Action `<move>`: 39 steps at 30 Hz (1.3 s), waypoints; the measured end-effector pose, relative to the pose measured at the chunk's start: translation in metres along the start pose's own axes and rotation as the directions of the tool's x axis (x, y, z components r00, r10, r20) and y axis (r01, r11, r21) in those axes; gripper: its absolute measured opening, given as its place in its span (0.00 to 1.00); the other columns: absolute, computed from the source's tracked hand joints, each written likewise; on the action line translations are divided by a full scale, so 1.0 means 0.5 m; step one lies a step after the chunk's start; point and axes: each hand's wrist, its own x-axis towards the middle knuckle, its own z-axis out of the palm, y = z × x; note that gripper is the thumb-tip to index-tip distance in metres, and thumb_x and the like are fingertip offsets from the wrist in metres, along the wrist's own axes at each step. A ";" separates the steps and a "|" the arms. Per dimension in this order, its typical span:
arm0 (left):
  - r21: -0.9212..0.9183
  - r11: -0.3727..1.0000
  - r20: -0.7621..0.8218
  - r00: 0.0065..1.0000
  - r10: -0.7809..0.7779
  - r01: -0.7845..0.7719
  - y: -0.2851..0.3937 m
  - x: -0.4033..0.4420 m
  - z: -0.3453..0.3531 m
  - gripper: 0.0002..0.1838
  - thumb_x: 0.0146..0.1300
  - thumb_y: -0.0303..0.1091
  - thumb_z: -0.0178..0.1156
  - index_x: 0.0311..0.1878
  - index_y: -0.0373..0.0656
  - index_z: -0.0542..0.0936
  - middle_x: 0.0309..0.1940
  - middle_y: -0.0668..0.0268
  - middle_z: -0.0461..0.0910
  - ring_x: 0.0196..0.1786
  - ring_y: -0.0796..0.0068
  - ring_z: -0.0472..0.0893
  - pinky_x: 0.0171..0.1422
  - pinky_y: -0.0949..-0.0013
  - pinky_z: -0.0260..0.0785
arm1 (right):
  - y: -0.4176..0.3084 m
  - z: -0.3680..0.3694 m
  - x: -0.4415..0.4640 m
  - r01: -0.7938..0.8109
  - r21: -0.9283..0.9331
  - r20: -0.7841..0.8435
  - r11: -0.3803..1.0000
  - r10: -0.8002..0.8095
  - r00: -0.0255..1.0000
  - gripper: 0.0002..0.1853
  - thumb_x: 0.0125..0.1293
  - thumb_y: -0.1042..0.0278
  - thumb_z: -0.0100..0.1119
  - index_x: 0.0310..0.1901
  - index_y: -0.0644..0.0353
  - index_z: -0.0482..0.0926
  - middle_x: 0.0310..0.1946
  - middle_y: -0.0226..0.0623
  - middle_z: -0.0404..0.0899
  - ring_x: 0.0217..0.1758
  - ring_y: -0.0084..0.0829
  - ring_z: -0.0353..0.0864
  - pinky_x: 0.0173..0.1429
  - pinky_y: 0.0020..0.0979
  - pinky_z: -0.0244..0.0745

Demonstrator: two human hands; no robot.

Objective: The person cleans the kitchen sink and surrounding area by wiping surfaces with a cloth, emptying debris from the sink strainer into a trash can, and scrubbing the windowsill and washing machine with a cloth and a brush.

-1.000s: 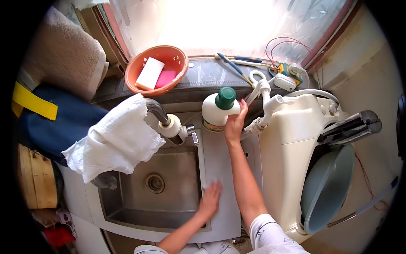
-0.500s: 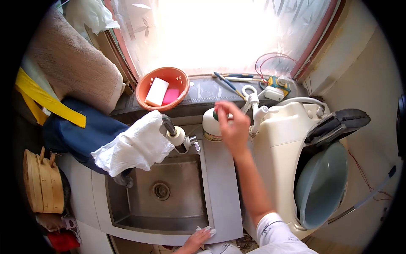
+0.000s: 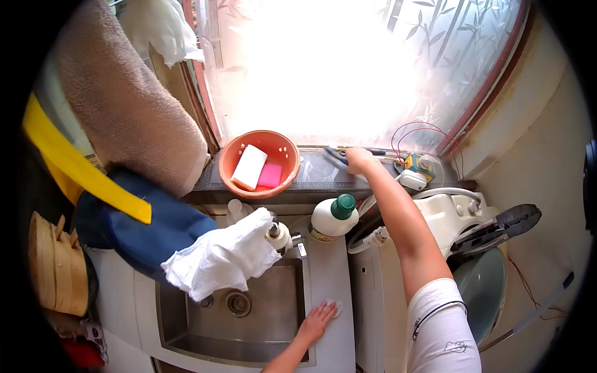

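My left hand [image 3: 316, 321] presses its fingers on a small white cloth [image 3: 337, 308] on the counter strip right of the steel sink [image 3: 214, 336]. My right hand [image 3: 360, 161] reaches to the windowsill, its fingers closed around a slim blue tool [image 3: 336, 155]. The tool is slightly blurred and its kind cannot be made out. Below that arm, a white bottle with a green cap [image 3: 334, 217] stands behind the sink.
An orange bowl [image 3: 226, 177] with a white block and a pink sponge sits on the sill. A white towel [image 3: 217, 258] covers the faucet. At right are a cream washing machine [image 3: 379, 298] and a grey-green basin [image 3: 482, 292]. Bamboo steamers [image 3: 59, 267] stand at left.
My right hand has gone from above the bottle to the blue tool on the sill, uncovering the green cap. My left hand has slid the cloth forward along the counter. The view has tilted up.
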 end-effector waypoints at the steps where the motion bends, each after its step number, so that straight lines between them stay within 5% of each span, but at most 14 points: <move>1: 0.019 1.000 0.001 1.000 -0.011 0.011 0.007 0.000 -0.006 0.33 0.52 0.21 0.47 0.65 0.48 0.62 0.68 0.70 0.58 0.69 0.65 0.58 0.68 0.58 0.56 | -0.001 -0.015 0.008 0.047 0.100 -0.013 0.994 -0.046 0.999 0.13 0.49 0.70 0.57 0.38 0.61 0.81 0.37 0.46 0.81 0.43 0.42 0.80 0.49 0.37 0.75; 3: 0.035 0.999 0.006 1.000 -0.020 0.020 0.018 -0.007 -0.002 0.33 0.52 0.22 0.47 0.66 0.49 0.62 0.67 0.71 0.58 0.69 0.67 0.59 0.68 0.60 0.57 | 0.001 -0.064 0.009 0.134 0.293 -0.042 0.947 -0.127 0.991 0.13 0.48 0.69 0.57 0.37 0.59 0.81 0.35 0.46 0.81 0.41 0.41 0.81 0.48 0.37 0.74; 5: 0.052 0.999 -0.008 1.000 -0.007 0.008 0.007 -0.002 0.001 0.32 0.53 0.24 0.47 0.65 0.49 0.62 0.67 0.71 0.59 0.69 0.68 0.59 0.68 0.60 0.57 | -0.010 -0.142 -0.034 0.119 0.257 -0.116 0.959 -0.091 0.989 0.12 0.47 0.68 0.57 0.35 0.58 0.82 0.33 0.46 0.81 0.38 0.42 0.80 0.45 0.38 0.74; 9: 0.045 0.999 0.028 1.000 -0.011 0.010 0.005 -0.002 -0.007 0.31 0.54 0.25 0.48 0.65 0.49 0.63 0.67 0.72 0.60 0.69 0.68 0.59 0.67 0.59 0.58 | 0.102 -0.049 0.025 0.097 -0.192 -0.043 0.977 -0.107 0.993 0.10 0.47 0.72 0.59 0.34 0.59 0.81 0.33 0.45 0.81 0.40 0.43 0.80 0.46 0.38 0.74; 19: 0.049 0.999 0.059 0.998 -0.017 0.014 -0.001 -0.003 -0.003 0.30 0.55 0.27 0.47 0.65 0.49 0.63 0.67 0.72 0.60 0.69 0.68 0.60 0.66 0.59 0.59 | 0.099 0.007 0.038 0.179 -0.334 -0.087 0.925 -0.219 0.972 0.16 0.43 0.72 0.65 0.36 0.62 0.77 0.31 0.44 0.81 0.36 0.40 0.82 0.39 0.34 0.77; 20: 0.048 0.999 0.053 0.998 -0.019 0.017 -0.001 -0.002 0.000 0.30 0.55 0.27 0.47 0.65 0.49 0.63 0.67 0.72 0.60 0.69 0.68 0.60 0.66 0.59 0.59 | 0.089 -0.003 0.020 0.185 -0.290 -0.165 0.939 -0.239 0.957 0.14 0.43 0.73 0.64 0.34 0.64 0.77 0.30 0.45 0.80 0.36 0.41 0.82 0.39 0.34 0.77; 26: 0.005 1.000 -0.009 1.000 -0.024 0.024 0.005 -0.001 -0.007 0.31 0.52 0.25 0.49 0.64 0.51 0.66 0.66 0.73 0.62 0.67 0.68 0.63 0.64 0.57 0.61 | 0.093 -0.008 0.019 0.175 -0.231 0.003 0.957 -0.180 0.984 0.14 0.44 0.72 0.59 0.36 0.63 0.74 0.29 0.45 0.79 0.37 0.42 0.80 0.39 0.37 0.75; 29: -0.009 0.999 0.003 0.999 -0.033 0.033 0.004 -0.002 -0.007 0.31 0.52 0.24 0.49 0.64 0.51 0.66 0.66 0.74 0.62 0.67 0.68 0.62 0.64 0.57 0.61 | 0.085 -0.018 0.005 0.293 -0.172 -0.243 0.940 -0.329 0.912 0.13 0.45 0.68 0.57 0.34 0.62 0.74 0.28 0.44 0.78 0.38 0.42 0.79 0.41 0.39 0.74; 33: 0.045 0.999 0.034 0.999 -0.024 0.022 0.001 -0.005 -0.004 0.31 0.54 0.26 0.48 0.65 0.51 0.64 0.66 0.73 0.61 0.68 0.68 0.60 0.66 0.60 0.59 | 0.044 -0.045 0.012 0.467 -0.160 -0.311 0.870 -0.493 0.812 0.11 0.48 0.65 0.54 0.33 0.61 0.74 0.27 0.42 0.78 0.40 0.41 0.78 0.46 0.40 0.72; 37: 0.021 0.999 0.033 0.999 -0.036 0.036 0.002 -0.004 0.005 0.33 0.51 0.25 0.50 0.64 0.52 0.65 0.66 0.74 0.61 0.68 0.69 0.61 0.65 0.58 0.60 | 0.015 -0.014 0.044 0.308 0.053 -0.189 0.950 -0.293 0.937 0.11 0.50 0.69 0.53 0.37 0.60 0.75 0.28 0.42 0.78 0.47 0.42 0.76 0.50 0.40 0.70; 39: 0.013 0.999 0.033 0.998 -0.050 0.049 0.000 -0.005 0.001 0.33 0.50 0.24 0.50 0.64 0.53 0.66 0.66 0.75 0.61 0.68 0.69 0.61 0.65 0.58 0.60 | 0.013 -0.008 0.041 0.341 0.057 -0.261 0.938 -0.316 0.912 0.12 0.51 0.74 0.52 0.40 0.59 0.76 0.32 0.44 0.79 0.45 0.44 0.77 0.48 0.41 0.71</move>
